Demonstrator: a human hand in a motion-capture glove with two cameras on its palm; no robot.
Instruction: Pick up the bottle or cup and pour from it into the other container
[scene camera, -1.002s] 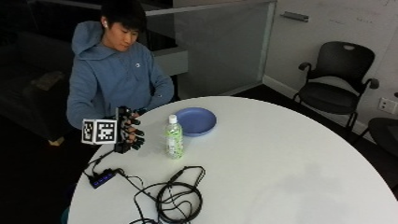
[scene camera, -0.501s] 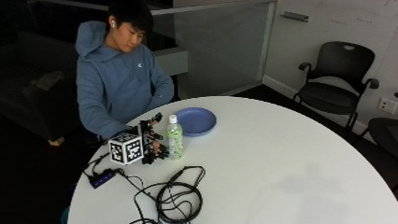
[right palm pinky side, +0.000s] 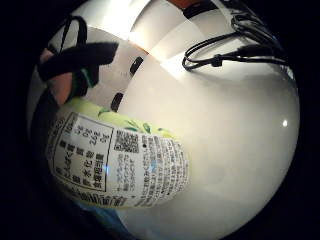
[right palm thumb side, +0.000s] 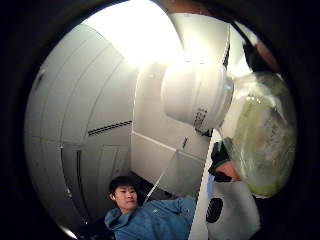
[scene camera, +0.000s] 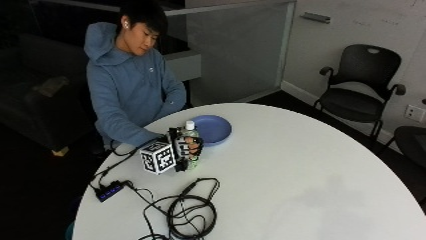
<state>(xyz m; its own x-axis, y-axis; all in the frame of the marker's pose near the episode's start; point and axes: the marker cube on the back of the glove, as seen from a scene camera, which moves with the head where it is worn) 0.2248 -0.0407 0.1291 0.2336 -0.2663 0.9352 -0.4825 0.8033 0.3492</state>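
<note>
One bottle (scene camera: 191, 141) stood upright on the table (scene camera: 299, 175), the hand (scene camera: 187, 148) wrapped around its middle, blue plate (scene camera: 212, 129) just behind.

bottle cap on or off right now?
On. A white cap sits on the bottle; the right hand grips its body, still upright on the table.

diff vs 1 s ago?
The right hand came down from beside the bottle and closed its grip round the bottle's body. The bottle stands upright on the table, cap on, in the same spot; the blue plate stayed behind it.
</note>
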